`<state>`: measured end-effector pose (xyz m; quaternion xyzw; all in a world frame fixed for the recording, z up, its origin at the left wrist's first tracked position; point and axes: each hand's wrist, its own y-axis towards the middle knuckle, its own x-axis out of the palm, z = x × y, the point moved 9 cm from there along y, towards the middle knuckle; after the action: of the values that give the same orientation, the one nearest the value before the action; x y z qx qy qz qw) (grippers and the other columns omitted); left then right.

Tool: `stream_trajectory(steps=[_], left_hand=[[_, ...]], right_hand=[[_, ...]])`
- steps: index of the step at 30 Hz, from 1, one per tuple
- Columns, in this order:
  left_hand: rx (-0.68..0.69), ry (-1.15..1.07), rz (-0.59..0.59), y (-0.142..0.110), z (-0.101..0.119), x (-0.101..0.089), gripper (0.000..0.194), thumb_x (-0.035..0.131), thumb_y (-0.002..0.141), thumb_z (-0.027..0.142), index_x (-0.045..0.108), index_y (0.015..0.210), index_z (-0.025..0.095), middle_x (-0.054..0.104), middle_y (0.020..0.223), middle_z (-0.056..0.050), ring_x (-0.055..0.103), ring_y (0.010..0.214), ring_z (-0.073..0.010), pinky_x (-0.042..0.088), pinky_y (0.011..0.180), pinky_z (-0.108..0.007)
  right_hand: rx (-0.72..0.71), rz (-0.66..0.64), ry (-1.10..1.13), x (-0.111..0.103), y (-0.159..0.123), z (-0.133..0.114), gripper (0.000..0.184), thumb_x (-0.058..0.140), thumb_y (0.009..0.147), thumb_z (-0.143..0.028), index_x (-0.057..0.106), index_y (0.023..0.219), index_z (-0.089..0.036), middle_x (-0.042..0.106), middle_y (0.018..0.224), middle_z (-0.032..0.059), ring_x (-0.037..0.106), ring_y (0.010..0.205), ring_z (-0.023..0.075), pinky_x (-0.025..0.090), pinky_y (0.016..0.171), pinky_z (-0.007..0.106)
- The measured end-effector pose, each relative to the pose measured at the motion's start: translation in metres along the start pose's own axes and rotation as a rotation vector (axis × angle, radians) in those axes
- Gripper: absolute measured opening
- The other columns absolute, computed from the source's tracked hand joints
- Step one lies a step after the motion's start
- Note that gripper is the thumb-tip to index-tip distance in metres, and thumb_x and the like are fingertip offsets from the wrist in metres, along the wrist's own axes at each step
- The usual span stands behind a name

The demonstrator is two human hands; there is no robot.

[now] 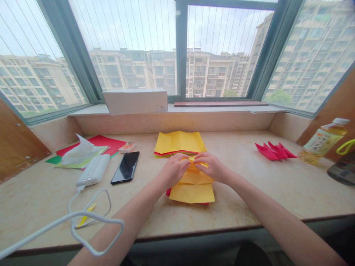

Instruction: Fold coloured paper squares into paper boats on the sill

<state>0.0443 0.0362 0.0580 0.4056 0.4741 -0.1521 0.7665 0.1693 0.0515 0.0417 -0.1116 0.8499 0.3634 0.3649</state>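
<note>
A yellow sheet of paper [193,190], partly folded, lies on the stone counter [249,184] in front of me, with a red edge showing under it. My left hand [173,171] and my right hand [211,165] meet at its far end, fingers curled and pinching the folded paper between them. Just beyond my hands sits a stack of yellow and red sheets [179,143].
Left: a black phone [126,167], a white power bank [93,169] with a white cable [83,218], a tissue [79,150], red and green sheets [104,144]. Right: folded red paper pieces [273,151], an oil bottle [323,140]. A white box [135,101] on the sill.
</note>
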Motion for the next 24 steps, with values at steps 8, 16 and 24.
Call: stream_trajectory(steps=[8, 16, 24], left_hand=[[0.021, 0.041, 0.046, -0.003, 0.001, -0.002, 0.021, 0.051, 0.095, 0.020, 0.072, 0.096, 0.022, 0.062, 0.125, -0.008, 0.054, 0.121, -0.0248, 0.042, 0.106, -0.045], [-0.045, 0.054, 0.095, -0.003, -0.012, -0.003, 0.016, 0.059, 0.090, 0.017, 0.070, 0.101, 0.021, 0.064, 0.117, -0.008, 0.059, 0.113, -0.0239, 0.046, 0.102, -0.044], [-0.058, 0.165, 0.063, -0.003, -0.013, -0.002, 0.017, 0.060, 0.089, 0.017, 0.071, 0.100, 0.023, 0.061, 0.125, -0.009, 0.055, 0.119, -0.0267, 0.044, 0.105, -0.047]], right_hand=[[0.036, -0.014, -0.015, 0.000, 0.000, 0.000, 0.013, 0.061, 0.090, -0.023, 0.074, 0.095, -0.023, 0.072, 0.102, 0.0071, 0.065, 0.100, 0.0238, 0.049, 0.095, 0.043], [0.031, -0.024, -0.028, 0.002, -0.001, 0.003, 0.014, 0.065, 0.089, -0.024, 0.075, 0.098, -0.023, 0.071, 0.105, 0.0072, 0.065, 0.099, 0.0222, 0.050, 0.092, 0.039], [0.050, -0.087, -0.078, 0.008, -0.001, 0.004, 0.018, 0.059, 0.091, -0.021, 0.076, 0.087, -0.023, 0.072, 0.101, 0.0057, 0.067, 0.093, 0.0204, 0.051, 0.087, 0.035]])
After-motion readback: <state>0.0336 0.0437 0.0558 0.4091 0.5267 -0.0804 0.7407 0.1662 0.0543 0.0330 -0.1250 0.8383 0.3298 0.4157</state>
